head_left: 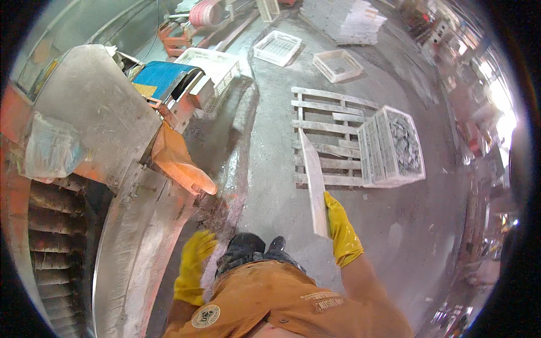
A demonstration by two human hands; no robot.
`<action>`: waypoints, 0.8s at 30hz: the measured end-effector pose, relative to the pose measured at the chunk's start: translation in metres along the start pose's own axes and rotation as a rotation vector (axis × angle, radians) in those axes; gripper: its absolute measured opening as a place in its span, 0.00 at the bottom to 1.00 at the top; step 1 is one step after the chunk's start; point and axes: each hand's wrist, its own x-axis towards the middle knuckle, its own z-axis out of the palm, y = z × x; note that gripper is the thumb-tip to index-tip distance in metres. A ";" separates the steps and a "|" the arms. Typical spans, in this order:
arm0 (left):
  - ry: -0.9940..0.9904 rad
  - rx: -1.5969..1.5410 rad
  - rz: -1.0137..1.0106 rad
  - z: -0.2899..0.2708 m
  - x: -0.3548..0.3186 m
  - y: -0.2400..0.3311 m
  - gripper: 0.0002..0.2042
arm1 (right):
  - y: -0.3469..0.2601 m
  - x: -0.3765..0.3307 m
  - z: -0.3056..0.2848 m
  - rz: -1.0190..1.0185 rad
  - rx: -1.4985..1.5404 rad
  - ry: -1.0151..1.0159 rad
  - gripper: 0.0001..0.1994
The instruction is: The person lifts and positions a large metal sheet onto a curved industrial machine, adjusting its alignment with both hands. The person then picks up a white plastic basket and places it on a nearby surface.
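Observation:
My right hand [341, 232], in a yellow rubber glove, grips the near end of a long pale plank [313, 180] that points away toward a wooden pallet [324, 127] on the concrete floor. My left hand [193, 265], also in a yellow glove, hangs free beside my orange apron with the fingers loosely apart and nothing in it. It is close to the metal edge of a large machine [141, 236] on my left. A white plastic crate [389, 147] full of grey pieces stands on the pallet's right side.
The big steel machine [96, 107] with rollers fills the left; an orange flap [177, 163] hangs from it. A blue-topped unit [163, 76] stands behind it. Empty white crates [277, 47] [338, 65] lie on the floor farther off. My dark boots [253, 248] stand on wet concrete.

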 end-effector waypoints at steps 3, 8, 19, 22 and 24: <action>-0.277 0.033 -0.098 0.180 0.050 0.051 0.31 | -0.025 0.057 0.023 -0.061 -0.084 -0.132 0.25; -0.261 0.357 -0.090 0.270 0.182 0.106 0.22 | -0.119 0.116 0.103 -0.388 -0.402 -0.338 0.23; -0.379 -0.234 -0.064 0.329 0.389 0.290 0.23 | -0.236 0.231 0.256 -0.374 0.076 -0.542 0.31; -0.427 0.035 0.037 0.334 0.419 0.344 0.23 | -0.268 0.269 0.315 -0.201 0.183 -0.316 0.29; -0.581 0.285 0.122 0.314 0.458 0.402 0.22 | -0.295 0.295 0.349 -0.215 0.153 -0.362 0.28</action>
